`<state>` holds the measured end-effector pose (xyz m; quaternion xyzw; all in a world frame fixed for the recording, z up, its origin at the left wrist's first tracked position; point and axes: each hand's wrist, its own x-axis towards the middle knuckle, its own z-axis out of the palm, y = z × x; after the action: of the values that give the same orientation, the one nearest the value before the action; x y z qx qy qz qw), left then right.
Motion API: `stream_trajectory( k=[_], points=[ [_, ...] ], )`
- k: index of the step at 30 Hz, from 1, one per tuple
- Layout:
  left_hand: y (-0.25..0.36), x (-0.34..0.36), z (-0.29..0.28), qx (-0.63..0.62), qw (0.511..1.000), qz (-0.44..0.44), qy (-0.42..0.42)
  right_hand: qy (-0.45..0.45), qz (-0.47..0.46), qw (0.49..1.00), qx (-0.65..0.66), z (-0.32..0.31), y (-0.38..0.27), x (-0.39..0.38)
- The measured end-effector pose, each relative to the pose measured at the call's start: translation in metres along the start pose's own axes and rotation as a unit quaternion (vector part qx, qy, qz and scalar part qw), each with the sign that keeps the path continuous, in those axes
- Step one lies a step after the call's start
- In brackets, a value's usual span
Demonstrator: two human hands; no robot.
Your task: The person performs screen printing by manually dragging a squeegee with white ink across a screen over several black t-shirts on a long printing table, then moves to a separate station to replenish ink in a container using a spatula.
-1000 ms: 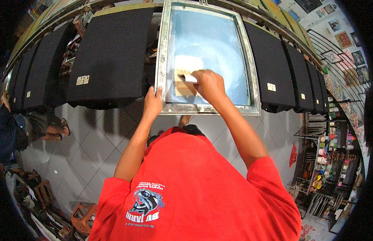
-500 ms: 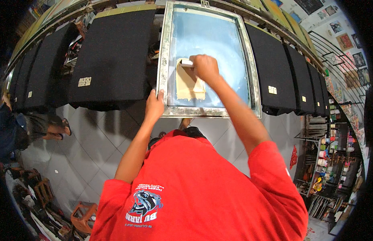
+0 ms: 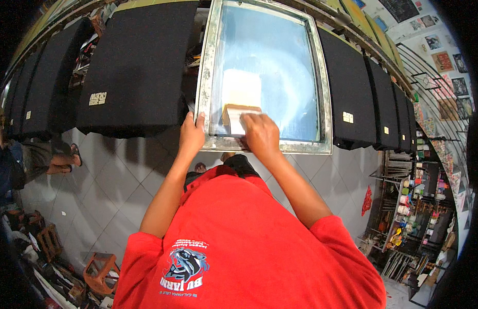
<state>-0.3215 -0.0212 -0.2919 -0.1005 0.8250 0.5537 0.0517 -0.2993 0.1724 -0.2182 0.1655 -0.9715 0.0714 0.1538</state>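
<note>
A silk-screen frame (image 3: pixel 202 77) with worn, stained edges holds a blue mesh (image 3: pixel 264 36). Fingers wrapped, my right hand (image 3: pixel 262 133) grips a pale squeegee (image 3: pixel 236 124) near the frame's front edge. Tan ink (image 3: pixel 244 109) lies along the squeegee's far side. Beyond it, a bright, whitish rectangle (image 3: pixel 242 85) shows on the mesh. My left hand (image 3: pixel 191 135) is closed on the frame's near left corner, its thumb and a finger showing on the rim. What lies under the screen is hidden.
Black shirts (image 3: pixel 138 67) with small pale prints lie on boards to the left, more (image 3: pixel 347 87) to the right. A person's legs (image 3: pixel 58 164) stand at far left. An orange stool (image 3: pixel 102 273) is at lower left; shelves of coloured containers (image 3: pixel 404 206) line the right.
My right hand has pulled the squeegee toward me, down the mesh to the near edge. The tan ink moved with it, leaving a whitish rectangle. My left hand still holds the frame.
</note>
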Motion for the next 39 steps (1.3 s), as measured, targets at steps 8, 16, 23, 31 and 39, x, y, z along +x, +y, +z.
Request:
stream_trajectory(
  k=[8,16,23,31,39],
  points=[
    [0.001,0.001,-0.003,0.016,1.0,-0.001,-0.013,-0.144,0.004,0.988,-0.061,0.001,0.066,0.129],
    [-0.006,0.002,0.005,0.047,0.996,0.038,0.065,-0.094,0.026,0.995,-0.003,-0.043,0.024,0.074],
    [0.0,0.0,0.002,0.02,0.999,0.02,0.027,-0.041,0.003,0.999,0.015,-0.019,-0.016,-0.031],
    [0.007,0.001,0.001,0.039,0.999,0.014,0.012,-0.063,0.01,0.992,0.113,-0.018,-0.014,-0.044],
    [0.008,-0.002,-0.005,0.015,1.0,-0.004,-0.008,0.06,0.16,0.985,-0.002,-0.045,0.069,-0.061]
  ],
)
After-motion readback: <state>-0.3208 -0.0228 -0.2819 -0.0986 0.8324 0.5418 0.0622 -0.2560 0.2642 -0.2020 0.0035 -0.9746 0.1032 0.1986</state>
